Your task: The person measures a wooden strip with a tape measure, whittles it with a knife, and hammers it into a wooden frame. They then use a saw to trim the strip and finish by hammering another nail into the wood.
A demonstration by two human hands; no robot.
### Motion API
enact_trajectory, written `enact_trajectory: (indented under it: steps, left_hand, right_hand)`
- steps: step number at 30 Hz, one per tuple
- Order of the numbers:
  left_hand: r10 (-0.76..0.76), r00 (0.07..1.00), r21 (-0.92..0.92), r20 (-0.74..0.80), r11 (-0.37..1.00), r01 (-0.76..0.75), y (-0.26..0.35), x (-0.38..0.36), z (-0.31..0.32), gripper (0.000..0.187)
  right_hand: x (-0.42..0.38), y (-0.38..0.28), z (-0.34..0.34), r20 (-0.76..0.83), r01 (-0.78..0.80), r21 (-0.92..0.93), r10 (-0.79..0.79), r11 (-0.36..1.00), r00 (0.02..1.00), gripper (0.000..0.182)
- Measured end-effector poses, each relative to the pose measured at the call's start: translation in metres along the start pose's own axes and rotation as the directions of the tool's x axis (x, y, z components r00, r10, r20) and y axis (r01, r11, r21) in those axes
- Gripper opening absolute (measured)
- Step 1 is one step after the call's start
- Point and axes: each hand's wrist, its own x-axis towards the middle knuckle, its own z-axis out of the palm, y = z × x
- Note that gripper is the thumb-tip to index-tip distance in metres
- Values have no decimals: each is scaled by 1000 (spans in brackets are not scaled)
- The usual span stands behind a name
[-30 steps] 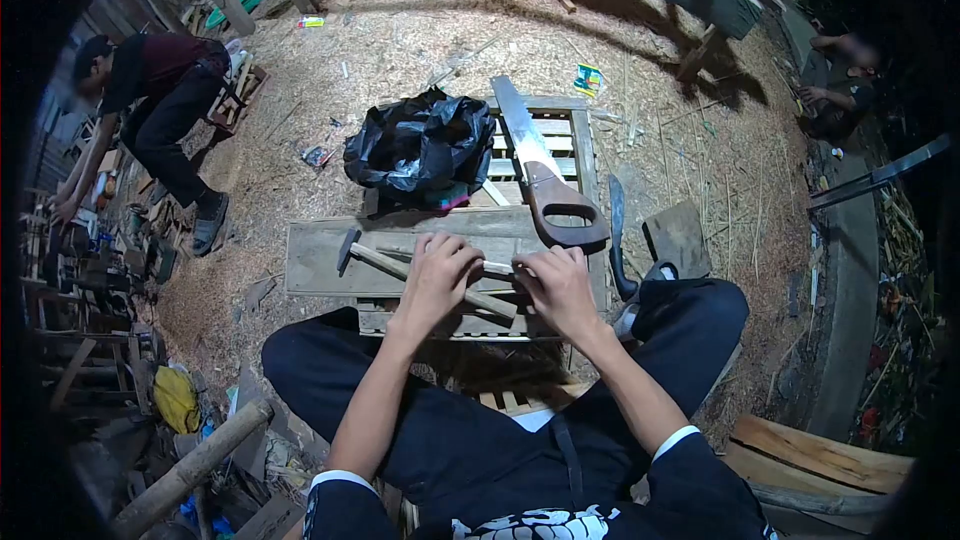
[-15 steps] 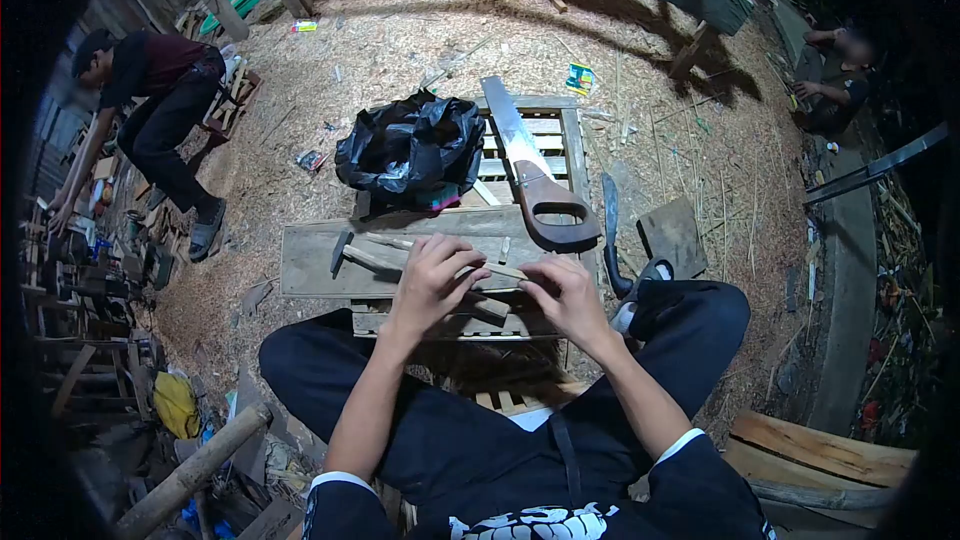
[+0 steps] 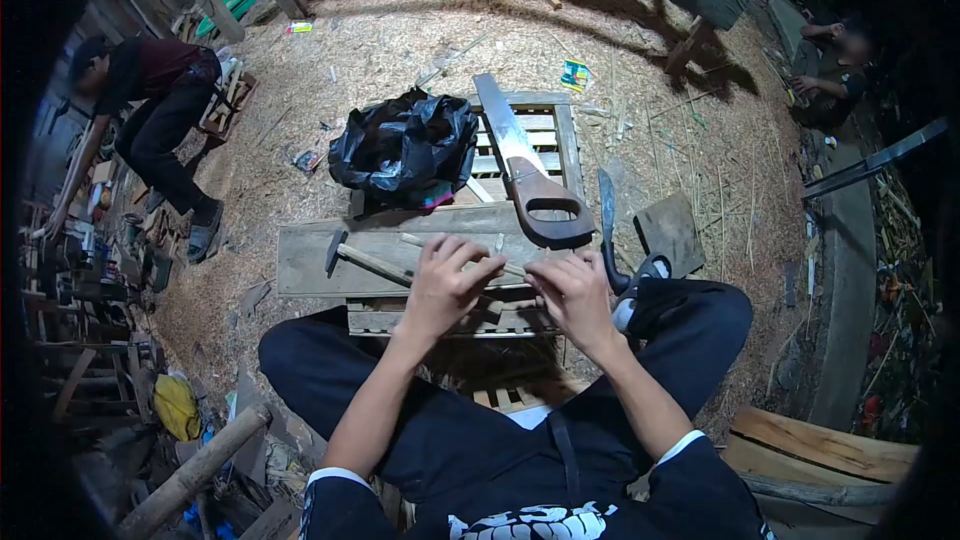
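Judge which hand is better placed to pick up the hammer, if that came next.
Probably the left hand: the hammer's handle passes under it, and the head lies on its side. The right hand is farther off. Both appear to pinch a thin wooden strip.

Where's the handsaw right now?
In the head view, the handsaw lies just right of the black plastic bag, its handle toward the person, left of the knife.
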Motion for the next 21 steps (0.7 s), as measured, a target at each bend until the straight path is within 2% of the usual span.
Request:
enact_trajectory:
  steps: [1,2,4,6,8,9,10,12,13,14,16,17,18,20,21]
  left_hand:
    - [-28,1000,12,-7,1000,28,2,2,-7,41]
    - [-23,1000,8,-6,1000,23,-2,1,-9,41]
    - [-112,993,44,44,993,110,-11,0,-14,39]
    - [-136,986,74,97,989,129,-13,-1,-14,37]
    - [-125,991,102,56,988,119,-14,4,-11,37]
    - [-156,982,97,110,985,145,-15,5,-11,36]
    - [-148,983,91,111,986,138,-14,9,-7,36]
    - [-113,992,117,-52,986,119,-11,17,1,35]
    - [-123,992,134,-25,983,125,-5,22,-1,36]
    - [-114,993,125,-26,985,116,-4,22,4,36]
    - [-121,991,60,58,991,118,-5,22,16,38]
    - [-163,980,-17,119,986,166,-3,20,23,38]
    - [-156,980,-22,123,987,160,-2,16,27,38]
    - [-182,956,-3,229,982,188,0,12,38,39]
    - [-153,966,22,209,988,152,3,14,39,39]
  right_hand:
    - [-3,-1,-2,44,-76,10,75,997,996,15]
    - [-3,0,-2,41,-80,7,80,997,996,15]
    - [-2,0,3,6,-154,105,154,982,988,17]
    - [-10,-3,14,13,-143,171,143,975,990,19]
    - [-17,-11,20,123,-205,159,187,966,975,22]
    - [-18,-12,21,205,-250,156,217,956,954,29]
    - [-18,-13,24,200,-255,150,223,955,954,29]
    - [-17,-14,37,163,-331,209,301,920,940,36]
    - [-16,-11,44,118,-188,137,173,973,978,41]
    - [-19,-12,50,112,-194,127,180,973,977,41]
    - [-17,-19,55,-5,-145,70,146,987,989,42]
    - [-20,-20,53,-11,-151,67,152,986,988,42]
    - [-25,-21,51,-29,-152,20,153,988,988,41]
    - [-33,-21,46,-64,-151,-80,146,985,987,39]
    - [-37,-20,47,-104,-144,-53,138,988,985,36]
